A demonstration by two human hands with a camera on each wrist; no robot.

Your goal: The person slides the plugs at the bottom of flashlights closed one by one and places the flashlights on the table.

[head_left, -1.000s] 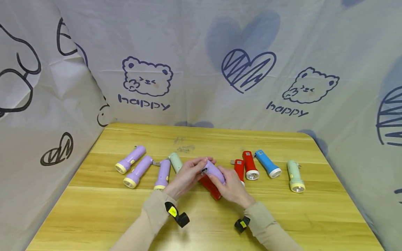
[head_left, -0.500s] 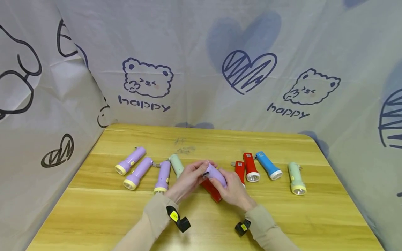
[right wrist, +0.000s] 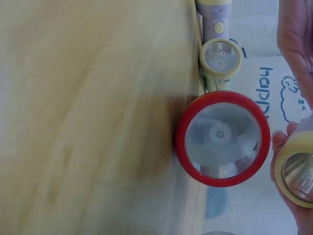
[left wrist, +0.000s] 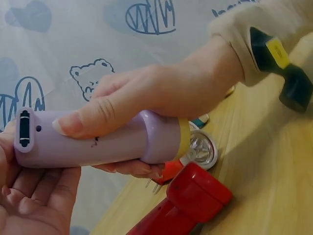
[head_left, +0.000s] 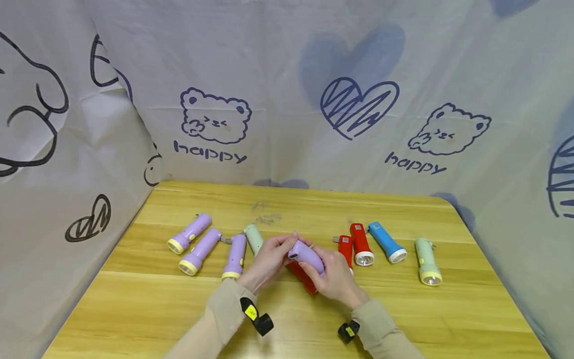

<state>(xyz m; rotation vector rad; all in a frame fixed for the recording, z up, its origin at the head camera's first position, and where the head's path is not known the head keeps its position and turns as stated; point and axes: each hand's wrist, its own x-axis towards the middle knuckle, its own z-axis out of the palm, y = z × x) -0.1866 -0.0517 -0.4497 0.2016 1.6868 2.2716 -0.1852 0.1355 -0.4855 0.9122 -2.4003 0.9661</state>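
Note:
A light purple flashlight (head_left: 309,257) with a pale yellow lamp ring is held between both hands above the table. My right hand (head_left: 336,276) grips its body, the thumb pressed along the top in the left wrist view. My left hand (head_left: 269,257) holds the tail end, its fingers under and beside it. That end faces the left wrist camera and shows a dark slot (left wrist: 24,130) with small metal bits inside. Below the hands lies a red flashlight (head_left: 303,279), partly hidden. A pale green flashlight (head_left: 254,238) is partly covered by my left hand.
Several purple flashlights (head_left: 202,252) lie to the left on the wooden table (head_left: 148,309). On the right are two red flashlights (head_left: 360,242), a blue one (head_left: 386,241) and a pale green one (head_left: 427,260). A printed cloth (head_left: 287,134) hangs behind the table.
The dark fitting at the purple flashlight's tail stuck out earlier; now it appears as a flatter slot. Both hands keep their hold. The head view has shifted slightly.

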